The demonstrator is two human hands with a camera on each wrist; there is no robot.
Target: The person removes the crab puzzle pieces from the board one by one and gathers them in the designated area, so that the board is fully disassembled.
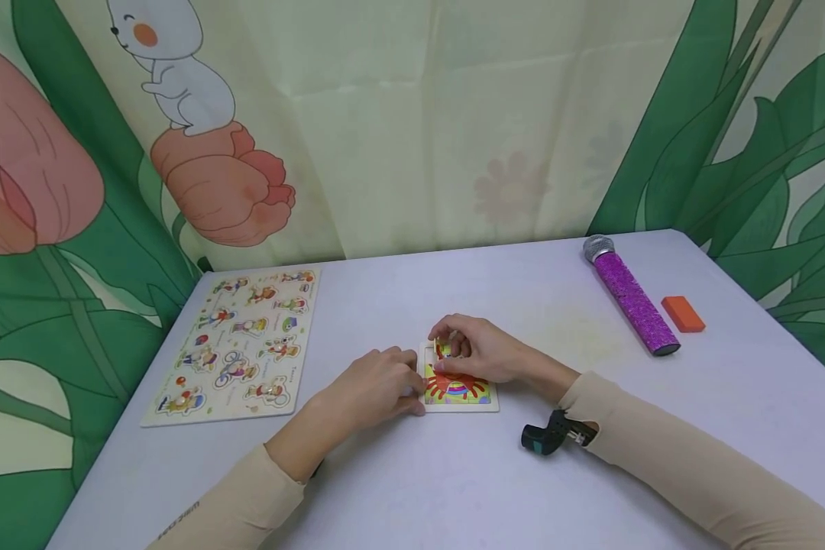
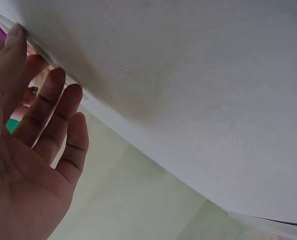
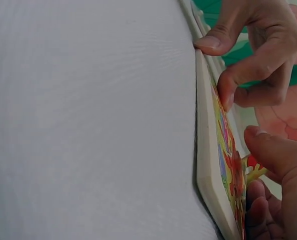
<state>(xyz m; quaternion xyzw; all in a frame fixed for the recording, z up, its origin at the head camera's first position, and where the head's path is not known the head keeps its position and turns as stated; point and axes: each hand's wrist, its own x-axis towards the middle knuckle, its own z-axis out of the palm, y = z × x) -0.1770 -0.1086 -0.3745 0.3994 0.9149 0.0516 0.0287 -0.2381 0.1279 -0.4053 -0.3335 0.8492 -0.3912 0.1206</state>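
Observation:
A small jigsaw puzzle board (image 1: 464,408) with a pale frame and a red crab picture lies on the table before me. My right hand (image 1: 484,351) is over its upper part, pinching a puzzle piece (image 3: 253,167) in yellow and red between thumb and fingers. That piece stands tilted up from the picture, mostly hidden by the fingers. At the board's left side, my left hand (image 1: 378,389) holds the frame, thumb at the near corner and index finger bent against the edge. The left wrist view shows this hand's other fingers (image 2: 71,145) loosely bent, off the board.
A larger puzzle board (image 1: 230,344) with several cartoon animals lies at the left. A purple glittery microphone (image 1: 634,299) and an orange block (image 1: 684,314) are at the right. A printed curtain (image 1: 412,153) hangs behind the white table (image 1: 412,489).

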